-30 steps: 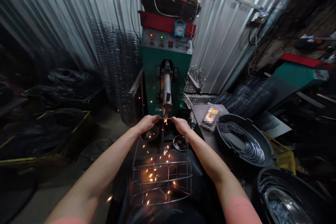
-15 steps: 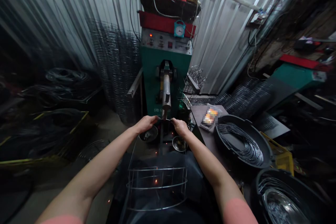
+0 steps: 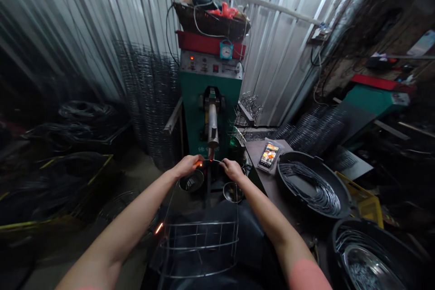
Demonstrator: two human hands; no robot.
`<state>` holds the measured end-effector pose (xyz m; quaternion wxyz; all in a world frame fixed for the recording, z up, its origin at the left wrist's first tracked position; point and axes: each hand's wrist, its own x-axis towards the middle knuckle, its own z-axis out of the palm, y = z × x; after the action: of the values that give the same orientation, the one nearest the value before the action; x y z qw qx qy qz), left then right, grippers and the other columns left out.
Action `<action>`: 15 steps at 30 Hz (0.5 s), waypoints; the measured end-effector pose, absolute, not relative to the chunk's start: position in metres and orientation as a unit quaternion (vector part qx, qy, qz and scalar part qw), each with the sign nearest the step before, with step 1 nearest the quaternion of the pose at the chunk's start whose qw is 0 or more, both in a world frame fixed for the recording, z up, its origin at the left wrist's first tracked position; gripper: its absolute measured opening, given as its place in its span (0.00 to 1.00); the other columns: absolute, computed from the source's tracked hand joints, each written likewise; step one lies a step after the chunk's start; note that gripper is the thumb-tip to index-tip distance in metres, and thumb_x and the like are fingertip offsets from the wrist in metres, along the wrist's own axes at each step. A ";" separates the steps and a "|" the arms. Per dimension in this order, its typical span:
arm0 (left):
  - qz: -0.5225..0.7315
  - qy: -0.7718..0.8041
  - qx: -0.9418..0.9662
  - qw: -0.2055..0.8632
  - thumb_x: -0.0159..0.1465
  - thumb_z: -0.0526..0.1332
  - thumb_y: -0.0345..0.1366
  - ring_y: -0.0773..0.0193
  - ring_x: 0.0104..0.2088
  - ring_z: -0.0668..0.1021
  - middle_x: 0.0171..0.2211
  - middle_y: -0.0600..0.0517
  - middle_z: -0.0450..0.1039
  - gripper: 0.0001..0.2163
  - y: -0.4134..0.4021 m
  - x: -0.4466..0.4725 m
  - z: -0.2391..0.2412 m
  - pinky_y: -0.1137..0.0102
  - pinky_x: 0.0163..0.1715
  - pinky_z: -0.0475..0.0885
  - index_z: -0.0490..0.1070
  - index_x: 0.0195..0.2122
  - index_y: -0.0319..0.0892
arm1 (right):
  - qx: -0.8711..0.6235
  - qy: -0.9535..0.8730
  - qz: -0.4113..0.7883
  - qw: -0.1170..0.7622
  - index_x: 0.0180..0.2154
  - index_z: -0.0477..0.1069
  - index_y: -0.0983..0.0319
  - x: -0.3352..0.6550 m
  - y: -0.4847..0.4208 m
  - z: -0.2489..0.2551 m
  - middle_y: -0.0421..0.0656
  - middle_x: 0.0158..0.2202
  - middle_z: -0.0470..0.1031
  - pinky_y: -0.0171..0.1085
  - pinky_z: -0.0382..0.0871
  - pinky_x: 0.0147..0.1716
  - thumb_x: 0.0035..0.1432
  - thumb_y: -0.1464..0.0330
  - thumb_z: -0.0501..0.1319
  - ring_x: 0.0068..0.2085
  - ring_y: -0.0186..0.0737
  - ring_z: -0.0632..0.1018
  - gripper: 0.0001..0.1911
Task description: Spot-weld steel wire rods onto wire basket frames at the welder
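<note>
My left hand [image 3: 188, 165] and my right hand [image 3: 232, 169] are closed on opposite ends of a curved wire, which passes under the tip of the spot welder's upper electrode [image 3: 212, 131]. Thin side wires run from near both hands down to the ringed part of a wire basket [image 3: 204, 248], just above my lap, so the held wire seems part of it. An orange glow shows at the electrode tip and sparks fly by my left fingers. The green welder [image 3: 193, 108] stands straight ahead. Metal bowls sit below the hands, one [image 3: 191, 182] at left, another [image 3: 233, 192] at right.
At right, a table [image 3: 253, 147] bears a phone [image 3: 269, 156] and a black tub [image 3: 314, 183] of wire rings. Nearer is another tub [image 3: 335, 253] with a metal bowl inside. Stacked wire frames [image 3: 149, 99] stand left of the welder. A yellow-edged crate [image 3: 102, 163] lies at left.
The view has shifted slightly. Both hands remain on the wire at the electrode. A glow now shows at the tip, and sparks appear by my left fingers and forearm.
</note>
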<state>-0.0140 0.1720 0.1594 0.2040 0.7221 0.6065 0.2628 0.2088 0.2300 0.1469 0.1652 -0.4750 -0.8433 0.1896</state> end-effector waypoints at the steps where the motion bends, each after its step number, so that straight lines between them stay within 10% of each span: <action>1: 0.261 0.610 0.720 0.203 0.57 0.52 0.40 0.62 0.29 0.74 0.26 0.50 0.73 0.13 0.172 -0.013 0.160 0.70 0.32 0.65 0.72 0.37 0.41 | -0.473 -0.828 0.230 0.192 0.33 0.70 0.61 0.212 0.230 0.142 0.41 0.28 0.73 0.31 0.56 0.28 0.60 0.61 0.51 0.30 0.36 0.72 0.13; 9: 0.273 0.626 0.671 0.289 0.55 0.53 0.49 0.62 0.27 0.72 0.28 0.50 0.72 0.21 0.136 -0.016 0.189 0.69 0.29 0.66 0.70 0.41 0.39 | -0.371 -0.727 0.490 0.308 0.37 0.69 0.63 0.252 0.205 0.122 0.38 0.28 0.71 0.31 0.62 0.33 0.56 0.61 0.53 0.31 0.33 0.70 0.13; 15: 0.424 0.706 0.250 0.508 0.45 0.57 0.62 0.62 0.22 0.72 0.24 0.48 0.69 0.31 -0.003 -0.021 0.123 0.69 0.20 0.65 0.67 0.38 0.39 | -0.332 -0.651 0.600 0.324 0.37 0.68 0.63 0.272 0.192 0.123 0.39 0.28 0.71 0.31 0.64 0.30 0.54 0.60 0.57 0.28 0.31 0.71 0.14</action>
<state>-0.0210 -0.0034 0.1228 0.5084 0.2497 0.7065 0.4243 0.2717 0.1917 0.1230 0.3244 -0.3321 -0.6513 0.6002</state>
